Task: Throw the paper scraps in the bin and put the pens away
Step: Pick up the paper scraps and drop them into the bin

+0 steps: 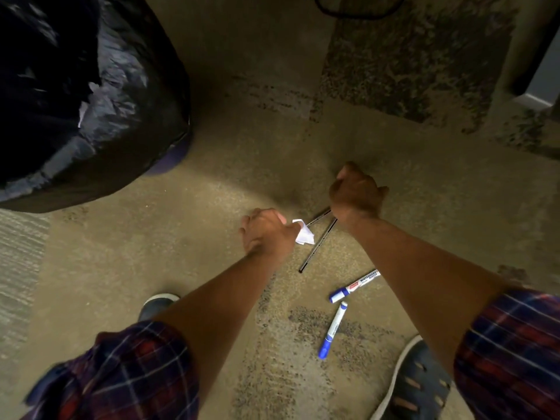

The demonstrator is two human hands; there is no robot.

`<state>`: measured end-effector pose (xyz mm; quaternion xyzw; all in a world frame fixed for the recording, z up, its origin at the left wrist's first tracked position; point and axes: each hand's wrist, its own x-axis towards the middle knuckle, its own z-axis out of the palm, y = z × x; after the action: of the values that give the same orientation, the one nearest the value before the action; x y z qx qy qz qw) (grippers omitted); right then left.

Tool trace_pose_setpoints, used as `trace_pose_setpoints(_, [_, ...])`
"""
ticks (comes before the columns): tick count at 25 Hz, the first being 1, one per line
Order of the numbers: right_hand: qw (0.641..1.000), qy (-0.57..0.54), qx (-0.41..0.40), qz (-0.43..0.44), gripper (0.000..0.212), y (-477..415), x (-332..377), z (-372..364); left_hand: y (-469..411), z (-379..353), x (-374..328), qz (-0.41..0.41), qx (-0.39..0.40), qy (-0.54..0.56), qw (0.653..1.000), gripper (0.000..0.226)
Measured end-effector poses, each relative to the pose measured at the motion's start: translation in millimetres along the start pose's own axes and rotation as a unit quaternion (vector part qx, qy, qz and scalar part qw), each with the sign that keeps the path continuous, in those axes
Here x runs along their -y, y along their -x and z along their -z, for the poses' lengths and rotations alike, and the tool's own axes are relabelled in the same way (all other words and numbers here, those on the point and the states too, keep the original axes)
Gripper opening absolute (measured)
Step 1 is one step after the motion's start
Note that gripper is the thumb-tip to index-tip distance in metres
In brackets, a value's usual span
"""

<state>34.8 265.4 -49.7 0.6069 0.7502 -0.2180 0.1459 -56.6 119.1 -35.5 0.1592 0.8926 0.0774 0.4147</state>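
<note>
Our left grip (pixel 268 234) is closed around a white paper scrap (pixel 304 234), fingers curled together with the crumpled paper poking out on the thumb side. Our right grip (pixel 356 192) is curled into a loose fist low over the floor (pixel 212 183); we see only the back of it, and we cannot tell whether it holds anything, though the upper ends of two thin dark pens (pixel 318 244) run up under its wrist.

The bin (pixel 127 95) stands at the far left of the floor, lined with a black plastic bag. Its inside is dark, and we make out only a pale scrap of paper (pixel 83 112) lying against the liner near the rim. A dark wire rim (pixel 360 10) shows at the top edge of the view; what it belongs to we cannot tell.

The two thin pens lie on the floor between our hands, splayed apart toward us, one touching the paper scrap's edge. Nearer to us lie two blue-capped whiteboard markers: one (pixel 354 286) partly under our right forearm, the other (pixel 332 330) just beside it, closer to our feet. A shoe (pixel 157 304) shows under the left forearm and another (pixel 418 386) at the lower right. Both sleeves (pixel 127 374) are plaid, pushed up to the elbows.
</note>
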Motion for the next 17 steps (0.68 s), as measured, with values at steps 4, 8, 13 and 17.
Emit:
trace_pose_setpoints(4, [0.996,-0.074,-0.032,-0.023,0.011,8.8,-21.1,23.5,1.2,-18.5,-11.9,0.071,0.019,0.039,0.997,0.043])
trace_pose_setpoints(8, [0.995,-0.093,-0.032,-0.030,0.010,19.3,-44.3,37.1,0.2,-29.6,-19.1,0.152,0.017,0.166,0.974,0.035])
trace_pose_setpoints(13, [0.976,-0.214,-0.041,-0.030,0.014,39.8,-56.1,54.8,12.3,-8.9,-27.8,0.154,-0.012,0.387,0.909,0.014])
trace_pose_setpoints(17, [0.955,-0.287,-0.072,0.005,0.012,64.4,-40.9,71.7,36.9,35.9,-31.0,0.117,0.017,0.488,0.865,0.010])
